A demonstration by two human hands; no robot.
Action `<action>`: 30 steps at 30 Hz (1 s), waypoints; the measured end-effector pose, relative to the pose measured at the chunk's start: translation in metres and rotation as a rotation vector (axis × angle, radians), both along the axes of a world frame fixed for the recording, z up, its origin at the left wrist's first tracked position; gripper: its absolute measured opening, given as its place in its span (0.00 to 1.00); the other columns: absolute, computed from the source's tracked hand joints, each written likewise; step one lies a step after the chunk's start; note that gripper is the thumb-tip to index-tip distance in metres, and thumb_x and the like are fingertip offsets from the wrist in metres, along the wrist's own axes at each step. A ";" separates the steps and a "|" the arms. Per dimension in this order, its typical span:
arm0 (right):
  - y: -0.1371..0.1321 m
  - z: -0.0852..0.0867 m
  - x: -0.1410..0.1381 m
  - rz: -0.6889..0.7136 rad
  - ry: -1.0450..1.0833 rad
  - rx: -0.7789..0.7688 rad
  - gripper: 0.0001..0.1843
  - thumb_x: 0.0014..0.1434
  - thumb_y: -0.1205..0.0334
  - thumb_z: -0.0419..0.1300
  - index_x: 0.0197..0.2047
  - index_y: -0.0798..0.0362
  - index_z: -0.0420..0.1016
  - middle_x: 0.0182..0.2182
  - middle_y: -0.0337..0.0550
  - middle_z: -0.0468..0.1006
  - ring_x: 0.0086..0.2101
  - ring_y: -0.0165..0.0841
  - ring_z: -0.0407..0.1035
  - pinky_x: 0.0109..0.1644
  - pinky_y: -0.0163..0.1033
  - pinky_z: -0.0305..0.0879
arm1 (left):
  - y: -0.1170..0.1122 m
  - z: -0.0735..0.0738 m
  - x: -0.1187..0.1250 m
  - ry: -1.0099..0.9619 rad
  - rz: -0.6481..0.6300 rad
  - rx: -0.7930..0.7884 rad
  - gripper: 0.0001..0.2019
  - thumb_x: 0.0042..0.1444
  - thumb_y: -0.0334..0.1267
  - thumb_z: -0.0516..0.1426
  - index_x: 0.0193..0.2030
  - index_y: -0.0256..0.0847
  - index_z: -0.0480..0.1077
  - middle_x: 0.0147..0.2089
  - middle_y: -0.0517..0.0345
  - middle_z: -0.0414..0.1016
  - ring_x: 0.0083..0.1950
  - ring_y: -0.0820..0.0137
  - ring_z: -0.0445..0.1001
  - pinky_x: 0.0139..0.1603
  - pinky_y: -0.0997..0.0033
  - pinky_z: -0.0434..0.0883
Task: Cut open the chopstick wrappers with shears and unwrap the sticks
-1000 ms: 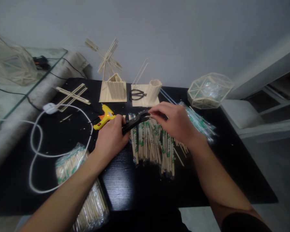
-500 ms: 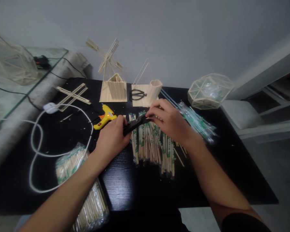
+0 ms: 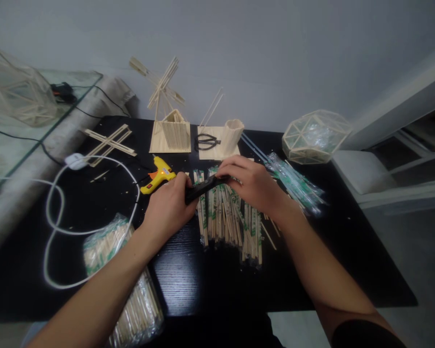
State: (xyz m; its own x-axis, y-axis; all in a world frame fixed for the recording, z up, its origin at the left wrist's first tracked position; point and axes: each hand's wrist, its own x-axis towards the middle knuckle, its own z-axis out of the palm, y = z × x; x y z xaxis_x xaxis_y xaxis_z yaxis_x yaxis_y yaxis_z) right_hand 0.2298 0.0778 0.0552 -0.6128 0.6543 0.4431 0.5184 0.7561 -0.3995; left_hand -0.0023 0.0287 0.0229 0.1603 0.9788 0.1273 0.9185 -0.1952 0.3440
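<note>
My left hand (image 3: 168,205) is closed round the handles of black cutting pliers (image 3: 203,187), held over a spread of wrapped bamboo sticks (image 3: 228,217) on the black table (image 3: 203,280). My right hand (image 3: 253,183) hovers at the pliers' tip, its fingers pinched together there; what they hold is too small to make out. A yellow glue gun (image 3: 158,177) lies just left of my left hand.
A bag of sticks (image 3: 130,290) lies at the front left beside a looped white cable (image 3: 58,227). At the back stand a stick windmill (image 3: 166,121), a stick cup (image 3: 234,135) with black scissors (image 3: 206,141), a flat stick cross (image 3: 108,141) and a geodesic stick frame (image 3: 313,135).
My right hand has drawn left and closer to the pliers' tip. The pliers' jaws have come together. My left hand has stayed in place.
</note>
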 end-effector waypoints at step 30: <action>0.000 0.001 0.004 0.011 0.004 -0.052 0.13 0.65 0.74 0.58 0.45 0.51 0.81 0.46 0.46 0.83 0.48 0.37 0.78 0.56 0.45 0.73 | 0.000 0.001 0.001 0.058 -0.034 -0.027 0.06 0.63 0.41 0.58 0.42 0.42 0.72 0.39 0.51 0.79 0.42 0.57 0.78 0.38 0.63 0.69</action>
State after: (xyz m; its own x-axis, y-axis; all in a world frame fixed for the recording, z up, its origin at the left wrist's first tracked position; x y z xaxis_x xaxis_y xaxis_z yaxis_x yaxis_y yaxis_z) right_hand 0.2340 0.0781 0.0563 -0.6186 0.6698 0.4107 0.5084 0.7398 -0.4407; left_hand -0.0010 0.0291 0.0243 0.1995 0.9757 0.0900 0.9300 -0.2175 0.2964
